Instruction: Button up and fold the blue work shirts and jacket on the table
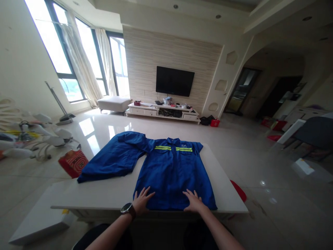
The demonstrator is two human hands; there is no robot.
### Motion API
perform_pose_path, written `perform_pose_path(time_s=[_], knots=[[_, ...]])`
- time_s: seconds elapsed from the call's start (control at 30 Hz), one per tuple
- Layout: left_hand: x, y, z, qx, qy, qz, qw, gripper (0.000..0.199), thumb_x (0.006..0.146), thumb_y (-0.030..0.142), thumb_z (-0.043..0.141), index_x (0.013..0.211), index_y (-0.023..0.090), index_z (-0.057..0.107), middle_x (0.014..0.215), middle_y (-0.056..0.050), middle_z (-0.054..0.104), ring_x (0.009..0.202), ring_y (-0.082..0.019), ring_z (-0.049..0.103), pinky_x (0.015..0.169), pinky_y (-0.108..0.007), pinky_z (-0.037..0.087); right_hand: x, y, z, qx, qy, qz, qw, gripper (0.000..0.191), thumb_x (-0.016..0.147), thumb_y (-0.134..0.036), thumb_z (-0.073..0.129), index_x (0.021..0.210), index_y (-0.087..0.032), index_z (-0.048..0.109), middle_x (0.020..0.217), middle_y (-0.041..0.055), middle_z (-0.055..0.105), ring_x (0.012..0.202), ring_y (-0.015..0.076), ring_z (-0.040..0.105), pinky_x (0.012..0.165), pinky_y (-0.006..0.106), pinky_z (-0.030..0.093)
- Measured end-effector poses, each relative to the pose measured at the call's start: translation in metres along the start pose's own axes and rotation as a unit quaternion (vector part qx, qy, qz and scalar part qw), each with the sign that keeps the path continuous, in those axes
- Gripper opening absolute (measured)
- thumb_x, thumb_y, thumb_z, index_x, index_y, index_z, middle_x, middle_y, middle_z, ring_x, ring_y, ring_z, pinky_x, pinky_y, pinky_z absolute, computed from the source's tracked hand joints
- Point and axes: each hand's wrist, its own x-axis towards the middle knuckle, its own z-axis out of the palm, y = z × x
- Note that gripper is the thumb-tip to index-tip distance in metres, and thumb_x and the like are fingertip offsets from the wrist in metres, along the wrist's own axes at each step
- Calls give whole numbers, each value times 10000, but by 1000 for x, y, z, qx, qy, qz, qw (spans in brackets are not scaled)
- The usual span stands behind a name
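A blue work jacket [173, 173] with yellow reflective strips across the chest lies spread on a white table, its collar pointing away from me. My left hand [142, 202], a watch on its wrist, rests with fingers spread at the jacket's lower left corner. Toward the lower right of the hem, my right hand [194, 202] lies on the cloth with its fingers apart. Left of the jacket is another blue garment [111, 159], folded over on itself and partly touching the jacket's sleeve.
Bare white tabletop [104, 194] shows near the front left. A red bag [74, 163] stands on the floor beyond the table's left side. Part of a red stool [238, 191] shows at the right edge. Farther back are a low TV cabinet [143, 111] and a padded bench [113, 103].
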Motion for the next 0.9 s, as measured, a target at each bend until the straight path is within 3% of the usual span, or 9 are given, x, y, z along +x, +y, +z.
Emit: perform_pose_path(time_s=[0.13,0.23,0.3,0.43,0.53,0.6,0.67,0.83,0.9], knots=[[18,20,14,-35,-28,-16,999,992,754,483,710,1636,458,255,1769,-45,-50,1586,-463,-110,1143,-834,6,12,-39,22,25,-30,6,999,1088,718,-521,810,1635,-488,224,1767,0,-82,1551,533,-133,1172,753,153],[34,21,10,-18,-26,-41,999,1079,694,476,774,1638,454,253,1768,-59,-61,1566,-505,-139,1112,-862,-10,21,-59,20,6,-21,25,999,1064,743,-488,796,1642,-460,227,1764,25,-109,1537,568,-125,1158,775,152],[44,21,0,-9,-27,-57,998,1092,662,455,807,1629,435,300,1770,-82,-24,1561,-547,-82,1112,-863,22,27,-72,10,-11,1,22,1000,983,753,-438,799,1617,-403,333,1765,81,51,1555,561,-27,1145,770,204],[59,34,-23,9,-32,-73,997,1100,618,424,861,1606,300,392,1739,-208,152,1551,-577,110,1144,-811,138,36,-98,-10,-68,76,-25,995,797,718,-307,852,1456,-234,558,1596,198,422,1515,450,313,1146,649,336],[63,53,-34,46,-13,-55,997,997,634,337,849,1545,230,459,1642,-243,365,1516,-507,297,1162,-741,227,38,-107,-21,-72,45,-78,993,755,633,-345,932,1320,-215,646,1430,167,588,1353,389,523,1070,509,458],[63,64,-40,64,7,-19,998,783,683,303,801,1426,215,568,1542,-216,489,1428,-456,433,1157,-695,284,38,-108,-27,-50,14,-123,991,543,695,-365,896,1185,-234,702,1230,98,697,1183,311,640,967,390,505],[62,69,-46,58,17,19,998,555,736,284,746,1277,207,649,1425,-185,570,1327,-405,521,1118,-624,374,37,-108,-30,-30,10,-152,988,349,797,-318,815,1122,-238,717,1098,59,729,1055,244,686,890,312,500],[62,64,-52,32,7,52,998,355,788,269,698,1136,205,678,1281,-148,626,1235,-361,564,977,-504,502,32,-120,-26,-49,-3,-195,980,471,843,-323,786,1296,-273,666,1249,75,684,1077,245,685,860,292,497],[61,60,-48,30,0,66,997,336,800,290,702,1125,210,683,1263,-139,640,1223,-355,575,974,-502,508,29,-126,-23,-78,-18,-200,976,367,877,-287,735,1242,-275,698,1252,75,672,1059,247,689,850,297,503]])
